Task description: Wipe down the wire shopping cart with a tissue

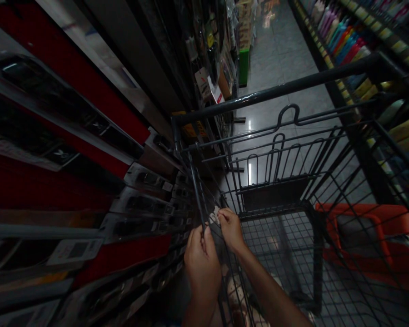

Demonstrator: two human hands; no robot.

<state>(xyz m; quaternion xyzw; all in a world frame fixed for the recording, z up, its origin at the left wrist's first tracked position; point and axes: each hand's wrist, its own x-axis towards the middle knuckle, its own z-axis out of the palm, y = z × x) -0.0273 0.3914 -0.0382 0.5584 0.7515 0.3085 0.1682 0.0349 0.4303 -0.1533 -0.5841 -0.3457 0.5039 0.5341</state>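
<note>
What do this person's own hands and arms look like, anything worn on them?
The left hand and right hand are ungloved. The forearms show no sleeve, watch or bracelet up to the picture's edge. The light is too dim to rule out rings or small markings.

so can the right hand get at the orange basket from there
Probably not directly: the right hand is well away, and the cart's wire mesh crosses in front of the orange basket.

left: packages (150,204) | middle: cart (276,93), hands (202,256) at its left side | right: stocked shelf (386,32) | beyond cart: floor (269,54)
</note>
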